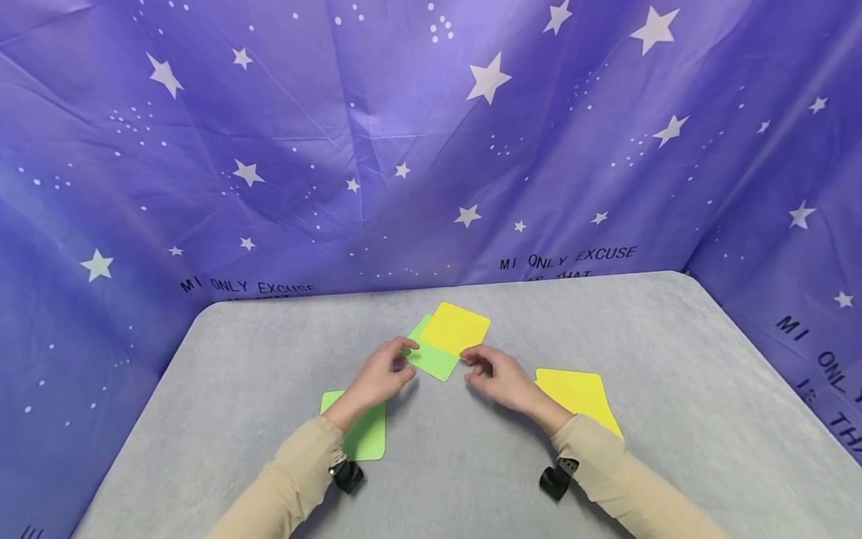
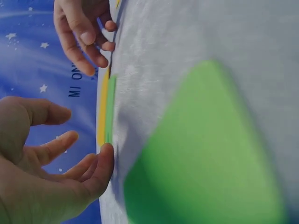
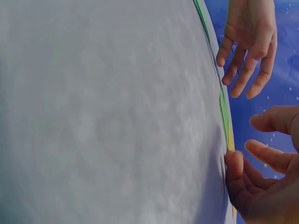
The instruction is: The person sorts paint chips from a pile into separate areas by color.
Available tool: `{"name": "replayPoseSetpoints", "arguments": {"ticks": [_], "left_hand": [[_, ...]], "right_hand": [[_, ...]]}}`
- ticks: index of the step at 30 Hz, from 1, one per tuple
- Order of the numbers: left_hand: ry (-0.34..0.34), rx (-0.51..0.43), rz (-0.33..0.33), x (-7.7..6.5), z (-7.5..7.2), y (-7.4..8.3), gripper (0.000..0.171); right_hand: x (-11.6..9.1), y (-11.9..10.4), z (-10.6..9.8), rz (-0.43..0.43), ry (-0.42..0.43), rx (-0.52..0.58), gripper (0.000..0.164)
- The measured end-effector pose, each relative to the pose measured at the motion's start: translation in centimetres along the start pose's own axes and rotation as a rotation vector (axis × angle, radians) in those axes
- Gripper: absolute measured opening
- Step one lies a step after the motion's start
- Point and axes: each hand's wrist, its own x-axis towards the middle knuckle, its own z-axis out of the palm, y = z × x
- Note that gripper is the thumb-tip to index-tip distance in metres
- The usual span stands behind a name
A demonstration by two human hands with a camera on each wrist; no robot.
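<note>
In the head view, a yellow card (image 1: 456, 327) lies partly over a green card (image 1: 436, 362) at the table's middle. My left hand (image 1: 384, 374) is at the green card's left edge, fingers loosely bent with nothing held. On the other side, my right hand (image 1: 497, 376) has its fingertips close to the near right edges of both cards and grips nothing. Whether either hand touches a card I cannot tell. Below my left wrist lies another green card (image 1: 369, 434), large in the left wrist view (image 2: 201, 149). A second yellow card (image 1: 572, 391) is partly hidden by my right forearm.
The cards lie on a grey cloth-like tabletop (image 1: 444, 464) with rounded far corners. Behind and beside it hangs a purple-blue curtain (image 1: 404, 112) with white stars and printed lettering. A small black device (image 1: 349, 476) is strapped at each wrist.
</note>
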Motion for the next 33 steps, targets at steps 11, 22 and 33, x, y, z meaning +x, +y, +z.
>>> {"name": "replayPoseSetpoints", "arguments": {"ticks": [11,22,33], "left_hand": [[-0.048,-0.236,-0.157,3.7,0.5,0.5,0.044],[-0.119,-0.463,-0.263,4.9,0.7,0.7,0.049],[-0.125,-0.592,-0.289,4.5,1.0,0.6,0.047]], "right_hand": [[0.4,0.3,-0.8,0.074,0.079,-0.02,0.041],[1.0,0.2,-0.6,0.166,0.092,0.057,0.047],[0.7,0.2,-0.5,0.253,0.096,0.231,0.05]]}}
